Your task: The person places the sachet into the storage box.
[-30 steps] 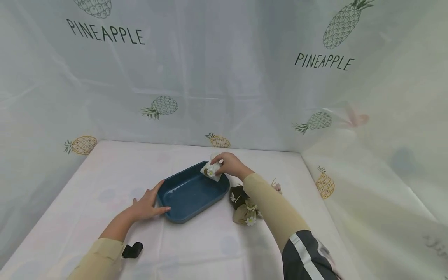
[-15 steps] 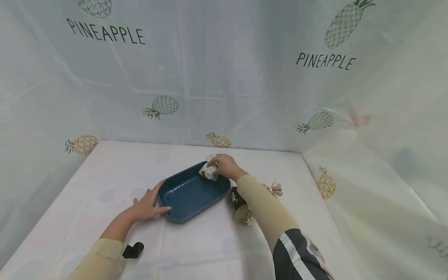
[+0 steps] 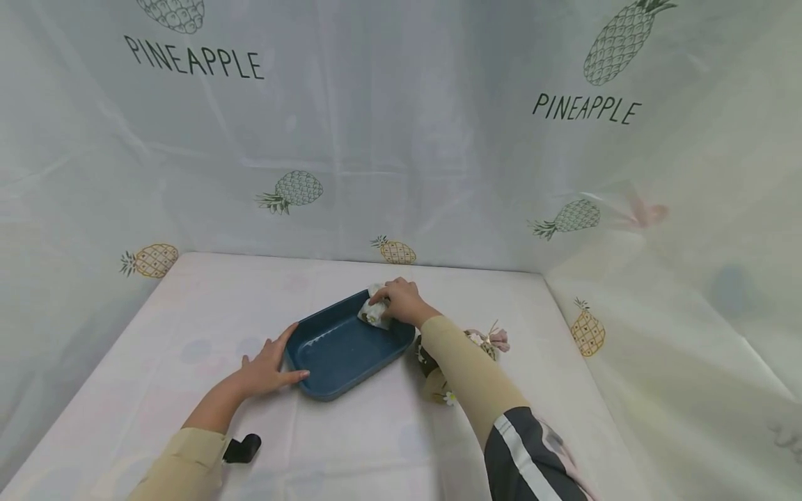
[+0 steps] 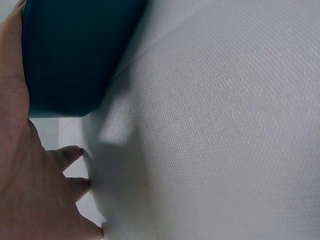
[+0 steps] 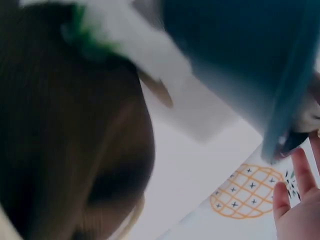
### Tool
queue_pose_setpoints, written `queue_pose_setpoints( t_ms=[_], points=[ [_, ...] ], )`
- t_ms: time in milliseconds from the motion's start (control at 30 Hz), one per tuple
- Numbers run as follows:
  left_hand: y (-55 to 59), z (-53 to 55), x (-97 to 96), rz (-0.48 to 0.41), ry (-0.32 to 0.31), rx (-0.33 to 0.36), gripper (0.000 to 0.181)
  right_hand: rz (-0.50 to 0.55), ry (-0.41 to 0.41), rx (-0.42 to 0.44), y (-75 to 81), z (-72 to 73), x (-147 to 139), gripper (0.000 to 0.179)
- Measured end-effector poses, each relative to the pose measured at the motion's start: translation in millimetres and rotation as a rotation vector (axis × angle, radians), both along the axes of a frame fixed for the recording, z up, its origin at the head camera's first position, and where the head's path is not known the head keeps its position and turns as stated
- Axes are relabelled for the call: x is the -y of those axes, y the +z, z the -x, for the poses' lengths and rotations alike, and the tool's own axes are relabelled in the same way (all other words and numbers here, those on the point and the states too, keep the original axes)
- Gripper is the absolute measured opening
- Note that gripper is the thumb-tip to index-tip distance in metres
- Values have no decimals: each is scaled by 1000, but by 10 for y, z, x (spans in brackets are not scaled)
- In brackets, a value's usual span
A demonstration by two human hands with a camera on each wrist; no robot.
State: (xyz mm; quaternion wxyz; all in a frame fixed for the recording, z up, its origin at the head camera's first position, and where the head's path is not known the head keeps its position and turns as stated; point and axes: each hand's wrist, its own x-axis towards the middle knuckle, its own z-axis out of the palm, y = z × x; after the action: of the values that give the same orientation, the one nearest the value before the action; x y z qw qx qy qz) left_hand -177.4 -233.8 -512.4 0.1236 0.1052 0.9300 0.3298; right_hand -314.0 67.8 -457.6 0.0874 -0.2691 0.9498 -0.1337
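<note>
A blue oblong tray [image 3: 335, 358] stands on the table. My left hand [image 3: 263, 372] rests against its left end with fingers spread and thumb at the near rim. In the left wrist view the thumb lies along the tray's side. Inside the tray's far right corner, my right hand [image 3: 401, 304] pinches a small white pouch [image 3: 371, 314] with a white flower on it. A tan pouch [image 3: 436, 388] with a daisy lies under the right forearm, partly hidden, beside a dark brown pouch [image 3: 427, 360]. Behind the forearm shows a pinkish gathered pouch top [image 3: 499, 339].
A small black object [image 3: 242, 449] sits by the left sleeve. The white table [image 3: 351, 452] meets a pineapple-print curtain [image 3: 351, 216] at its back and sides. In the right wrist view a brown pouch [image 5: 115, 135] looms close, blurred.
My right hand has moved slightly left and lower into the tray with the white pouch. My left hand keeps its place at the tray's end.
</note>
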Motion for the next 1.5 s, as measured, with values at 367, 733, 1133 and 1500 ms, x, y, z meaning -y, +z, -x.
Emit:
queue_pose_setpoints(
  t_ms=[367,733,1133,1500],
  points=[
    [1,-9,-16,2,11,11,105,143,12,-6,216,-104,-268,46],
    [-39,30,-8,6,-5,7,106,211,127,6,489,-383,-716,48],
    [2,65,19,0,-13,-7,103,141,285,80,563,-782,-1087,37],
    [-56,50,1,12,-9,-2,104,-66,431,46,374,-1137,-1240,31]
  ],
)
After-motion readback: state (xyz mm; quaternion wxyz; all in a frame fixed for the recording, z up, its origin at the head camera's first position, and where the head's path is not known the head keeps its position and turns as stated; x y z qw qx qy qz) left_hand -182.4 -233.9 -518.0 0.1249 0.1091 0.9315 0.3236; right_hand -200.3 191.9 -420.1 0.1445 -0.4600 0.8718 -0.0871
